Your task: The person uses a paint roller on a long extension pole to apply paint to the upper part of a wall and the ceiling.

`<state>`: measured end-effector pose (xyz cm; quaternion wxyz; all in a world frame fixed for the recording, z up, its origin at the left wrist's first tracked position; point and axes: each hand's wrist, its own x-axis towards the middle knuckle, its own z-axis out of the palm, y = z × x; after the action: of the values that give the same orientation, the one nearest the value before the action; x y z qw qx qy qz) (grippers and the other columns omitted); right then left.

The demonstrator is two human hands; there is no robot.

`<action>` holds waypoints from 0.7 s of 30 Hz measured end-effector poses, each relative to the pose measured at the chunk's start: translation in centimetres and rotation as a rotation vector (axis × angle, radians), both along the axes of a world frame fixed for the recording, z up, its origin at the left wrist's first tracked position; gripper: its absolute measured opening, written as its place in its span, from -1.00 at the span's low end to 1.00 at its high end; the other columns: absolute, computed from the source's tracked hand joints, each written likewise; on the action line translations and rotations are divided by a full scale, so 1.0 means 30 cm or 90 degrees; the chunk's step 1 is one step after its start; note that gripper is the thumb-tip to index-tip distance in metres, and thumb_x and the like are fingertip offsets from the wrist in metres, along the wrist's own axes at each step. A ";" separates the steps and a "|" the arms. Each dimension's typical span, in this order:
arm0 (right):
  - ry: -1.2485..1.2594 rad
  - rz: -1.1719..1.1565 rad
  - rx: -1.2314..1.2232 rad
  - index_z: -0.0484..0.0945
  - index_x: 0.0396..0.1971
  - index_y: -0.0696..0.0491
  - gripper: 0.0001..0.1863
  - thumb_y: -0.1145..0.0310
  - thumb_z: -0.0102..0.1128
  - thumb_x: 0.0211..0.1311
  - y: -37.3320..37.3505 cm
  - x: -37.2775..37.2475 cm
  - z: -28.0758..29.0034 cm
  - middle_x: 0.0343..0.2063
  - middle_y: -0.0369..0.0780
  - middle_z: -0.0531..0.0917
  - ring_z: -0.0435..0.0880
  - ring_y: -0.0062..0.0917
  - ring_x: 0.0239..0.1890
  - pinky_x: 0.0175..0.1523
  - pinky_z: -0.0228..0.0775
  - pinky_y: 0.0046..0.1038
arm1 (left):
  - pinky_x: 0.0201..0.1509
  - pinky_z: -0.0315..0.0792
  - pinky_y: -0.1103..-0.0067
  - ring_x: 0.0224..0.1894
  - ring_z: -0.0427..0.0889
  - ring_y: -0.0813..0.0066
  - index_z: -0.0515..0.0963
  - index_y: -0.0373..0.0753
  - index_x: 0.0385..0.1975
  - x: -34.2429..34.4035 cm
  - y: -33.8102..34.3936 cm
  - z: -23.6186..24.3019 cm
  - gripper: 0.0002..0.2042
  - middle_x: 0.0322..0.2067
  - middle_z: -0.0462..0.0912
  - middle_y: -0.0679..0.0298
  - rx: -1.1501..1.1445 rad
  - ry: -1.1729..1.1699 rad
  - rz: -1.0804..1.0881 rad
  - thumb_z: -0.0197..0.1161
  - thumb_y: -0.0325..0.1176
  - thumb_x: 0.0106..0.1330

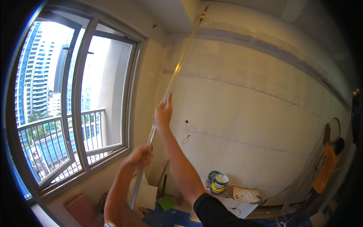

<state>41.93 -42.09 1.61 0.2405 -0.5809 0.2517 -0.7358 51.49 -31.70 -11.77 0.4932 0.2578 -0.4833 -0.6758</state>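
A long, slim metal extension pole (177,69) runs slantwise from low in front of me up to the wall near the ceiling. My right hand (163,116) wraps round its middle, the arm stretched upward. Lower down, my left hand (138,156) is closed on the same pole, slightly blurred. At the pole's upper tip a small tool head (203,16) meets the corner by the ceiling; its kind is too small to make out. The pale wall (242,109) behind has thin dark horizontal lines and a ledge along its top.
Left stands a window (79,102) with open panes. Below the wall are an open paint bucket (219,184), a board with white compound (246,195) and a green dustpan (166,203). A wire loop (185,140) hangs from the wall. Another person in orange (327,170) works at the right.
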 end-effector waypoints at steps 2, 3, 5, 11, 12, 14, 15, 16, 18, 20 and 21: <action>0.008 -0.095 -0.098 0.03 0.41 -0.01 -0.38 0.47 -0.12 0.37 0.008 -0.046 -0.193 -0.15 -0.14 0.35 0.35 -0.44 -0.22 -0.16 0.29 -0.50 | -0.78 0.10 0.70 -0.81 0.20 0.73 0.39 -0.20 -0.42 -0.080 0.069 -0.171 -0.64 -0.77 0.28 0.46 -0.058 -0.062 0.153 0.01 0.00 0.42; 0.023 -0.124 -0.101 0.03 0.41 -0.01 -0.38 0.46 -0.11 0.38 0.063 -0.051 -0.254 -0.39 -0.24 0.38 0.31 -0.59 -0.43 -0.34 0.26 -0.56 | -0.76 0.16 0.67 -0.79 0.29 0.69 0.42 -0.24 -0.38 -0.135 0.147 -0.214 -0.67 -0.75 0.37 0.39 -0.124 -0.098 0.305 0.08 -0.06 0.40; 0.058 -0.131 -0.040 0.05 0.41 0.01 -0.40 0.44 -0.09 0.39 0.252 -0.075 -0.333 -0.65 -0.36 0.36 0.28 -0.75 -0.62 -0.49 0.24 -0.62 | -0.70 0.24 0.61 -0.74 0.42 0.62 0.45 -0.30 -0.34 -0.221 0.242 -0.335 -0.73 -0.72 0.50 0.26 -0.299 -0.222 0.579 0.21 -0.18 0.33; 0.119 -0.168 -0.003 0.04 0.40 0.07 -0.40 0.42 -0.07 0.40 0.416 -0.231 -0.475 -0.63 -0.38 0.37 0.28 -0.75 -0.61 -0.49 0.22 -0.63 | -0.65 0.13 0.68 -0.67 0.31 0.81 0.52 -0.34 -0.31 -0.372 0.324 -0.515 -0.86 -0.73 0.47 0.44 -0.317 -0.261 0.575 0.21 -0.38 0.34; 0.108 -0.160 -0.017 0.04 0.41 0.07 -0.39 0.43 -0.06 0.40 0.442 -0.244 -0.483 -0.59 -0.38 0.39 0.28 -0.75 -0.60 -0.48 0.22 -0.63 | -0.65 0.13 0.68 -0.66 0.30 0.82 0.52 -0.34 -0.31 -0.380 0.340 -0.533 -0.87 -0.72 0.46 0.44 -0.307 -0.254 0.553 0.19 -0.39 0.34; 0.100 -0.146 -0.039 0.07 0.40 0.05 -0.39 0.44 -0.04 0.38 0.476 -0.267 -0.493 -0.51 -0.38 0.44 0.27 -0.75 -0.59 -0.47 0.21 -0.63 | -0.66 0.12 0.68 -0.70 0.31 0.75 0.53 -0.35 -0.24 -0.389 0.350 -0.567 -0.79 -0.71 0.42 0.41 -0.269 -0.130 0.433 0.11 -0.31 0.42; 0.102 -0.139 -0.048 0.10 0.39 0.04 -0.40 0.46 -0.02 0.37 0.484 -0.276 -0.495 -0.47 -0.37 0.45 0.27 -0.74 -0.58 -0.47 0.22 -0.62 | -0.66 0.14 0.68 -0.71 0.31 0.72 0.54 -0.34 -0.22 -0.388 0.359 -0.573 -0.75 -0.71 0.42 0.40 -0.240 -0.074 0.371 0.08 -0.26 0.44; 0.105 -0.131 -0.059 0.13 0.38 0.03 -0.40 0.47 -0.01 0.36 0.490 -0.287 -0.495 -0.43 -0.37 0.47 0.28 -0.74 -0.57 -0.46 0.22 -0.62 | -0.65 0.17 0.67 -0.73 0.32 0.68 0.55 -0.33 -0.20 -0.387 0.370 -0.576 -0.71 -0.71 0.42 0.38 -0.210 -0.020 0.309 0.05 -0.20 0.46; 0.157 -0.161 -0.083 0.19 0.36 0.02 -0.39 0.50 0.04 0.31 0.488 -0.333 -0.477 -0.47 -0.33 0.46 0.31 -0.68 -0.56 -0.43 0.24 -0.58 | -0.67 0.17 0.69 -0.74 0.32 0.67 0.54 -0.33 -0.19 -0.380 0.424 -0.504 -0.61 -0.69 0.43 0.36 -0.157 -0.024 0.220 -0.07 -0.10 0.49; 0.192 -0.264 -0.176 0.24 0.34 0.03 -0.38 0.54 0.06 0.25 0.482 -0.340 -0.437 -0.49 -0.28 0.42 0.36 -0.57 -0.53 -0.40 0.27 -0.51 | -0.68 0.18 0.70 -0.75 0.33 0.65 0.54 -0.34 -0.20 -0.385 0.438 -0.458 -0.52 -0.69 0.43 0.34 -0.144 -0.035 0.186 -0.17 0.00 0.51; 0.209 -0.314 -0.225 0.26 0.33 0.03 -0.37 0.57 0.07 0.22 0.479 -0.341 -0.418 -0.51 -0.25 0.40 0.38 -0.51 -0.52 -0.38 0.28 -0.48 | -0.69 0.19 0.70 -0.75 0.34 0.64 0.54 -0.34 -0.22 -0.391 0.422 -0.453 -0.48 -0.70 0.44 0.33 -0.156 -0.046 0.197 -0.21 0.04 0.50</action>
<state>31.70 -27.72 -10.92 -0.0927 -0.6458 0.2886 -0.7007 39.76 -19.03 -25.35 0.6014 0.2910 -0.5338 -0.5184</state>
